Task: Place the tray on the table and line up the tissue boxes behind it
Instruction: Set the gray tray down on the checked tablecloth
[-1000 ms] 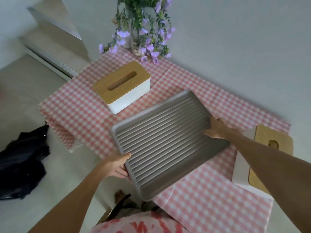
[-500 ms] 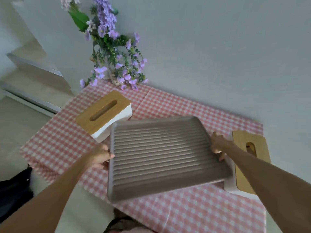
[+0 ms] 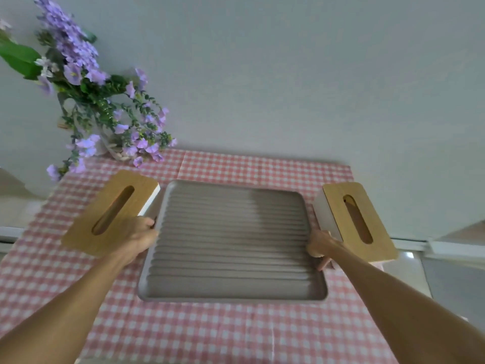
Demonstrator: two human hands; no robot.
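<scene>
Head camera, looking down over both forearms: a person's left hand (image 3: pixel 136 239) and right hand (image 3: pixel 321 245) each close on a short side edge of a grey ribbed tray (image 3: pixel 233 243), which sits squarely in the middle of a table covered by a pink checked cloth (image 3: pixel 210 334). Both hands are curled around the rim with fingers wrapped under it; whether the tray has fully settled on the cloth cannot be told. Its long axis runs left to right, the ridges parallel to the wall.

The left tissue box (image 3: pixel 110 214), white with a slotted wooden lid, lies just beside the tray's left edge, angled, its slot slanting toward the far right. The right tissue box (image 3: pixel 359 219) lies just beside the right edge, its slot pointing roughly away from the viewer. Each box flanks the tray instead of standing behind it, and each is nearest the hand on its own side. A strip of bare cloth remains between the tray's far edge and the wall. Purple flowers (image 3: pixel 86 101) occupy the far left corner.
</scene>
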